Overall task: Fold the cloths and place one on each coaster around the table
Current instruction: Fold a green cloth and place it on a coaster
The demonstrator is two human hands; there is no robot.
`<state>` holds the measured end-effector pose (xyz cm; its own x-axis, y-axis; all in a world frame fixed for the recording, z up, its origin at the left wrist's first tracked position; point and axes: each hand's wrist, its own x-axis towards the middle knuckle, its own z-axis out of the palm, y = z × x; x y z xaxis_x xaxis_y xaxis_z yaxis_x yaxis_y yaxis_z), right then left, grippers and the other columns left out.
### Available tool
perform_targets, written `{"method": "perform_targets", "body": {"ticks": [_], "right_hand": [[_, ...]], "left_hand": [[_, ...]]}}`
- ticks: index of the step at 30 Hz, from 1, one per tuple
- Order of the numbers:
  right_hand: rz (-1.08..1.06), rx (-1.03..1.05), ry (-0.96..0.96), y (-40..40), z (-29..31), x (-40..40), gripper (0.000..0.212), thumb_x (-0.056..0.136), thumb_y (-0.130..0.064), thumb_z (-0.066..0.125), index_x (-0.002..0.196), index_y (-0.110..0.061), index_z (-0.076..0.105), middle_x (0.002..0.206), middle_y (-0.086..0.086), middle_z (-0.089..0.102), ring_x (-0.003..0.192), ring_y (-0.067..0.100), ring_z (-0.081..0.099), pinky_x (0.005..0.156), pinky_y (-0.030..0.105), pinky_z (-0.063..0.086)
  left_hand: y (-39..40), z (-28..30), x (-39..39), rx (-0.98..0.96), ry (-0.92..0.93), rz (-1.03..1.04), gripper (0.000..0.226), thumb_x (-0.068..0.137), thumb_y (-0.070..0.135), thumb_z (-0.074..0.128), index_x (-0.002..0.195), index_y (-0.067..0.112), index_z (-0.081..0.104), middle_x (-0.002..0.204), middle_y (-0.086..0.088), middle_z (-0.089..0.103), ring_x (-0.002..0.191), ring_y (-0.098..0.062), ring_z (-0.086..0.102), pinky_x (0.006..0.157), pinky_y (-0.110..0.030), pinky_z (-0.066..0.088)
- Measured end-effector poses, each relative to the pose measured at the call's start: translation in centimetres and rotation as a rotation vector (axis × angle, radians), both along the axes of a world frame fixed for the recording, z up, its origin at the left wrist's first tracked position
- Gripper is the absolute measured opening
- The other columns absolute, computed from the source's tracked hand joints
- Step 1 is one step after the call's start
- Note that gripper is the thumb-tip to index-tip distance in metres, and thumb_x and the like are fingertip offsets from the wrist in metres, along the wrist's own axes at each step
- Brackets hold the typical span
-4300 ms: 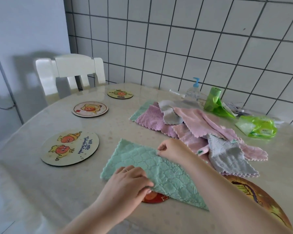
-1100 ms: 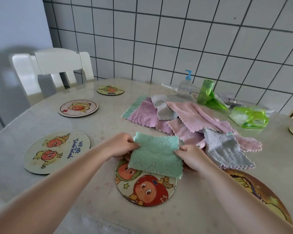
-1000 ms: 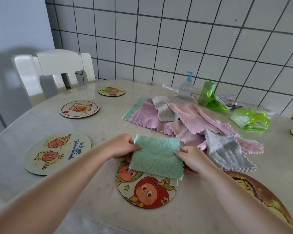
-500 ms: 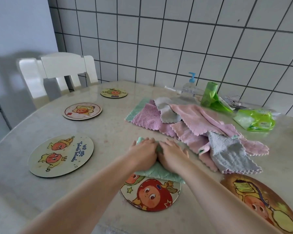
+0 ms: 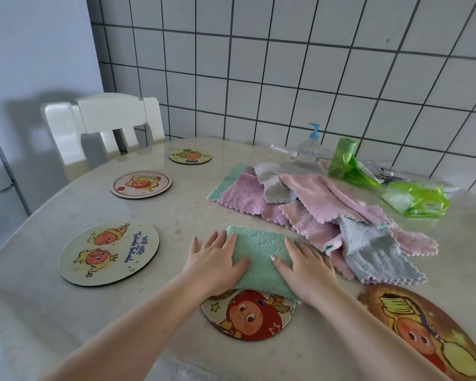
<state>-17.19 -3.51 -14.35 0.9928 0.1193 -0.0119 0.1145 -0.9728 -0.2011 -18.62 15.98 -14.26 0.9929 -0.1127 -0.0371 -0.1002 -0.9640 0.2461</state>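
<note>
Covering coaster (image 5: 248, 314) partly: green cloth (image 5: 259, 257)

Pale speckled counter (image 5: 66, 312) carries five round cartoon coasters (image 5: 109, 252) from twelve o'clock round to four, a folded green cloth (image 5: 259, 259) overlapping the six o'clock coaster (image 5: 249, 316), loose cloths (image 5: 313, 213) at two, a pump bottle (image 5: 311, 145) and green packets (image 5: 415, 198) beyond.

Folded green cloth (image 5: 259, 259) lies flat, overlapping the red cartoon coaster's (image 5: 249, 314) far edge
</note>
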Motion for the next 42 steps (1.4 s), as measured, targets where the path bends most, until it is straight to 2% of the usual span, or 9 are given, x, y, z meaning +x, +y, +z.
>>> {"method": "perform_targets", "body": {"ticks": [6, 13, 18, 23, 28, 33, 37, 40, 42], "right_hand": [[0.015, 0.335, -0.151, -2.6, 1.1, -2.8, 0.049, 0.089, -0.044, 0.052, 0.135, -0.029, 0.043, 0.128, -0.010, 0.055, 0.119, 0.009, 0.047, 0.090, 0.022, 0.028], [0.081, 0.679, 0.004, -0.8, 2.6, -1.8, 0.058, 0.084, -0.034, 0.064, 0.134, -0.042, 0.035, 0.125, -0.016, 0.046, 0.109, 0.000, 0.043, 0.090, 0.021, 0.035], [0.033, 1.002, 0.043, 0.5, 2.2, 1.6, 0.054, 0.082, -0.027, 0.067, 0.125, -0.049, 0.042, 0.120, -0.025, 0.045, 0.107, -0.006, 0.049, 0.087, 0.020, 0.044], [-0.101, 1.312, 0.323, 1.7, 4.2, 5.8, 0.039, 0.082, -0.014, 0.066, 0.100, -0.048, 0.065, 0.122, -0.004, 0.060, 0.108, 0.015, 0.061, 0.093, 0.040, 0.051], [-0.246, 1.707, 0.865, 3.1, 9.7, 8.3, 0.040, 0.083, 0.006, 0.054, 0.114, -0.018, 0.061, 0.105, 0.015, 0.070, 0.085, 0.026, 0.070, 0.072, 0.035, 0.059], [-0.220, 1.664, 0.937, 5.1, 13.9, 10.0, 0.039, 0.085, 0.007, 0.053, 0.114, -0.018, 0.061, 0.101, 0.014, 0.072, 0.082, 0.023, 0.070, 0.075, 0.034, 0.058], [-0.158, 1.412, 0.737, 7.9, 15.1, 12.5, 0.042, 0.084, 0.003, 0.059, 0.109, -0.030, 0.065, 0.118, 0.006, 0.064, 0.107, 0.018, 0.062, 0.096, 0.038, 0.049], [-0.078, 1.187, 0.582, 10.5, 15.4, 14.9, 0.044, 0.085, -0.002, 0.062, 0.111, -0.038, 0.061, 0.105, -0.007, 0.060, 0.076, -0.011, 0.062, 0.069, 0.009, 0.049], [-0.073, 1.111, 0.500, 12.4, 15.3, 17.0, 0.045, 0.084, -0.005, 0.064, 0.111, -0.041, 0.060, 0.107, -0.020, 0.057, 0.082, -0.013, 0.059, 0.070, 0.005, 0.045]], "left_hand": [[1.4, 0.7, -1.2, -0.247, -0.043, 0.018, 0.048, 0.095, 0.047, 0.033, 0.141, 0.031, 0.033, 0.146, 0.003, 0.035, 0.137, -0.019, 0.028, 0.116, -0.049, 0.007], [1.0, 1.5, 0.3, -0.600, -0.048, -0.038, 0.041, 0.091, 0.027, 0.054, 0.132, 0.025, 0.049, 0.136, 0.010, 0.043, 0.118, 0.000, 0.041, 0.097, -0.012, 0.026], [1.3, 2.3, 3.1, -0.811, -0.079, 0.035, 0.042, 0.089, 0.015, 0.058, 0.124, 0.038, 0.053, 0.124, 0.028, 0.044, 0.117, 0.007, 0.039, 0.100, -0.012, 0.028], [2.7, 5.2, 6.4, -1.266, 0.084, 0.327, 0.042, 0.085, 0.003, 0.060, 0.107, 0.039, 0.067, 0.131, 0.015, 0.053, 0.120, -0.007, 0.050, 0.105, -0.035, 0.040], [4.2, 10.5, 7.6, -1.481, 0.211, 0.512, 0.038, 0.085, -0.003, 0.057, 0.104, 0.028, 0.070, 0.117, 0.000, 0.066, 0.103, -0.019, 0.065, 0.089, -0.035, 0.052], [6.2, 14.7, 8.5, -1.645, 0.276, 0.628, 0.037, 0.084, -0.007, 0.055, 0.113, 0.015, 0.066, 0.108, -0.005, 0.070, 0.093, -0.021, 0.069, 0.069, -0.028, 0.057], [8.8, 16.1, 10.8, -1.702, 0.290, 0.645, 0.038, 0.084, -0.009, 0.054, 0.114, 0.012, 0.064, 0.103, -0.003, 0.072, 0.088, -0.020, 0.070, 0.066, -0.029, 0.058], [11.6, 16.1, 13.9, -1.680, 0.319, 0.641, 0.036, 0.085, -0.009, 0.054, 0.113, 0.012, 0.064, 0.103, -0.003, 0.072, 0.089, -0.022, 0.069, 0.066, -0.029, 0.058], [13.6, 15.8, 16.4, -1.620, 0.362, 0.624, 0.037, 0.085, -0.009, 0.054, 0.113, 0.014, 0.064, 0.102, -0.003, 0.071, 0.088, -0.022, 0.070, 0.066, -0.030, 0.058]]}}
